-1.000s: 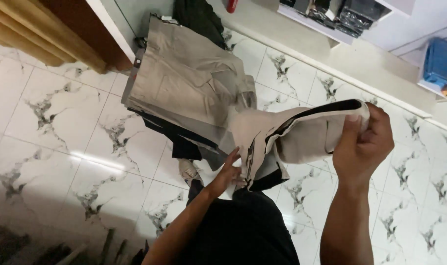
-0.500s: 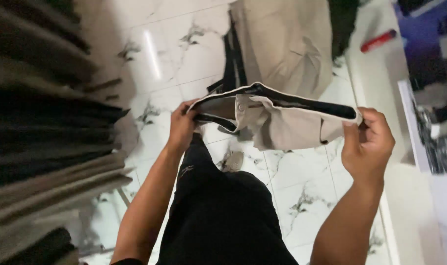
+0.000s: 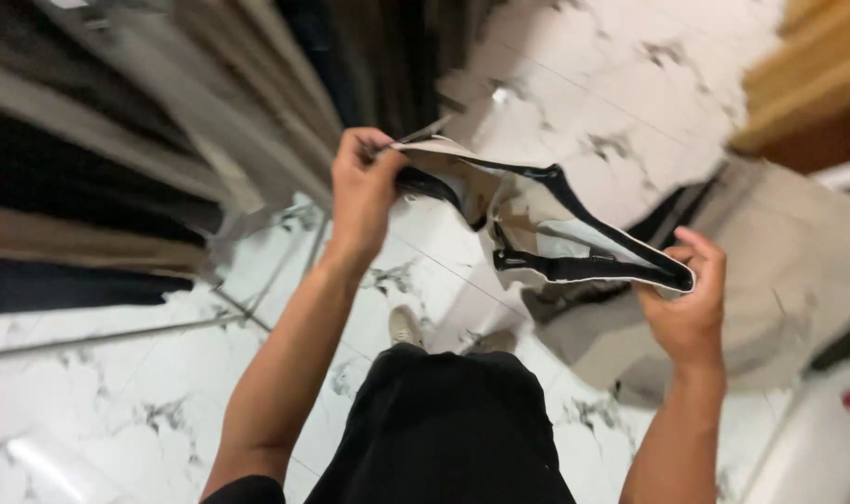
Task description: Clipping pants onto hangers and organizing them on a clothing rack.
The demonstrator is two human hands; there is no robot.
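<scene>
L hand pinched shut on one end of the beige trousers w/ black-lined waistband; R hand clamped on the other end. Waistband pulled out btwn them at chest height, above the white marble-look tiled floor, prob. so the band lies straight and the lining shows. Legs of the garment hang below. Beyond R hand, a pile of beige cloth lies on the floor. Left of L hand, rack of hanging dark and tan garments, blurred.
</scene>
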